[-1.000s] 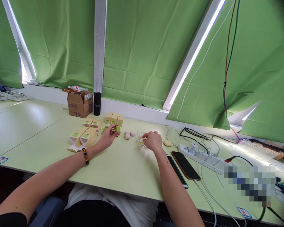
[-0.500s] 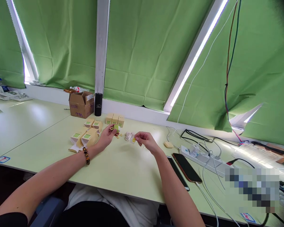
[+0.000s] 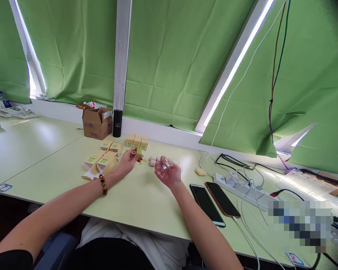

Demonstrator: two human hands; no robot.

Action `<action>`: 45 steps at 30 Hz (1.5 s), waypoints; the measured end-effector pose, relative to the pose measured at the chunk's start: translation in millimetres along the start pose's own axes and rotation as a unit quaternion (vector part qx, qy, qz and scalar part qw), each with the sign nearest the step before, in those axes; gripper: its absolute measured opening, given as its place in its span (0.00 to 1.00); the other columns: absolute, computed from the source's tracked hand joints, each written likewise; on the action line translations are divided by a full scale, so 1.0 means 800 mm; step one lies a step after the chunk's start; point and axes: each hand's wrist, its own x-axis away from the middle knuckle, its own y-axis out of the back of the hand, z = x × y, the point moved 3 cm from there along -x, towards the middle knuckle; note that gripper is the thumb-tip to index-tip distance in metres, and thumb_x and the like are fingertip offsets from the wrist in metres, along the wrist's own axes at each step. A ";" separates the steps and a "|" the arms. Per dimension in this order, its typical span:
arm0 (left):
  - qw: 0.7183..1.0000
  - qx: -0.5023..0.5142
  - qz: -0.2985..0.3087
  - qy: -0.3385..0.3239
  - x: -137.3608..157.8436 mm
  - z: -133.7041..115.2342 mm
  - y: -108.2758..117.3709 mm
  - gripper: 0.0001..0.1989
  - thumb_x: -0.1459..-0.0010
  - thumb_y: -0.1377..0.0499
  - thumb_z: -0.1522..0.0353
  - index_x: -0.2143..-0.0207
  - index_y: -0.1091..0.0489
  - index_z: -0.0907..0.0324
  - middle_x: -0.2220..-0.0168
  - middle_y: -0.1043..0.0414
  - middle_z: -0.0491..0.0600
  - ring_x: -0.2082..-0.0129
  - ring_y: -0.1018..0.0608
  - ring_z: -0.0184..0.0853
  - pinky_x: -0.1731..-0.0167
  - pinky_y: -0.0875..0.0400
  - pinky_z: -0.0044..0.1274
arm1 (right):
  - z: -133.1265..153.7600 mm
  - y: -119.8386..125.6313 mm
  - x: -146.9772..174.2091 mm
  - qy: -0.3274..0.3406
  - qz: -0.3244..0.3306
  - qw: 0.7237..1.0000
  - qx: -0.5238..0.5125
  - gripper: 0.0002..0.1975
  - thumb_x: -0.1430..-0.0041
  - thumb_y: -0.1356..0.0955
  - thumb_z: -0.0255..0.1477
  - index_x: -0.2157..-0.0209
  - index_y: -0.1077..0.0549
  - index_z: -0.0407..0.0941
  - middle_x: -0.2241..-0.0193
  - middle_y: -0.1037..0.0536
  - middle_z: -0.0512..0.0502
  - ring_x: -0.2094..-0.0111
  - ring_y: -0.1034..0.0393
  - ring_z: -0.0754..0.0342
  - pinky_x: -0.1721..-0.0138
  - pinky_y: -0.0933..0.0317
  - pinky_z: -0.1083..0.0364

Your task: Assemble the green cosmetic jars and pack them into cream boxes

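My left hand (image 3: pixel 126 162) pinches a small green block-like item (image 3: pixel 139 152) with a pale loop at its side. Just beyond those fingertips, small yellow and reddish bits (image 3: pixel 142 160) lie on the table. To the right, my right hand (image 3: pixel 169 176) is turned palm up, its fingers curled around a small clear plastic piece (image 3: pixel 165 164); its exact kind is too small to tell. Right behind that hand are several pale pink pieces (image 3: pixel 152 162), partly covered by the fingers. Some clear plastic (image 3: pixel 176 162) shows beyond the right hand.
Open cream cartons (image 3: pixel 105 161) with green labels stand beside my left forearm. Behind them are three small boxes (image 3: pixel 137 141), a cardboard box (image 3: pixel 97 124) and a black tumbler (image 3: pixel 117 123). Two phones (image 3: pixel 208 205), a power strip (image 3: pixel 242 191) and loose cables lie at the right.
My right hand has rolled from palm down, pinching a small yellow item beside clear plastic, to palm up with clear plastic in its fingers. My left hand stays nearly still with the green item.
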 end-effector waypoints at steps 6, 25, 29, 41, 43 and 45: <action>1.000 0.003 0.000 0.002 0.002 -0.004 -0.002 0.29 0.40 0.37 0.52 0.43 0.33 0.59 0.62 0.20 0.52 0.64 0.18 0.39 0.57 0.22 0.35 | 0.002 0.010 -0.005 0.029 -0.058 0.997 0.032 0.17 0.44 0.34 0.48 0.70 0.36 0.49 0.71 0.24 0.44 0.75 0.32 0.51 0.76 0.38 0.52; 0.998 0.026 0.032 -0.040 0.006 -0.013 -0.005 0.28 0.39 0.37 0.54 0.42 0.34 0.59 0.48 0.24 0.56 0.56 0.19 0.38 0.55 0.23 0.31 | -0.019 -0.009 0.001 0.252 -0.105 0.900 0.338 0.29 0.47 0.24 0.28 0.45 0.34 0.50 0.50 0.24 0.42 0.49 0.28 0.47 0.50 0.30 0.46; 0.997 0.049 0.048 -0.041 0.010 -0.022 -0.007 0.28 0.42 0.34 0.55 0.43 0.32 0.57 0.45 0.26 0.55 0.52 0.21 0.38 0.52 0.24 0.31 | -0.022 -0.013 0.005 0.259 -0.097 0.890 0.361 0.27 0.45 0.25 0.28 0.45 0.33 0.49 0.47 0.24 0.41 0.50 0.27 0.47 0.49 0.31 0.45; 0.990 0.041 0.118 -0.060 0.014 -0.022 -0.012 0.27 0.39 0.35 0.58 0.40 0.32 0.58 0.44 0.27 0.56 0.50 0.23 0.38 0.49 0.27 0.30 | -0.042 0.006 -0.015 0.152 -0.163 0.965 0.139 0.25 0.47 0.23 0.42 0.53 0.34 0.49 0.61 0.19 0.47 0.59 0.23 0.50 0.57 0.26 0.49; 0.988 0.043 0.131 -0.063 0.015 -0.020 -0.013 0.28 0.38 0.36 0.59 0.39 0.32 0.59 0.43 0.27 0.57 0.49 0.23 0.39 0.47 0.28 0.31 | -0.044 0.007 -0.016 0.145 -0.160 0.968 0.126 0.26 0.47 0.23 0.42 0.54 0.34 0.49 0.61 0.19 0.47 0.59 0.22 0.50 0.58 0.26 0.49; 0.987 0.040 0.141 -0.068 0.017 -0.020 -0.014 0.28 0.38 0.37 0.59 0.38 0.33 0.59 0.41 0.28 0.58 0.48 0.23 0.40 0.45 0.28 0.33 | -0.045 0.005 -0.015 0.141 -0.157 0.969 0.125 0.26 0.48 0.22 0.42 0.54 0.34 0.49 0.61 0.19 0.47 0.59 0.22 0.50 0.58 0.26 0.48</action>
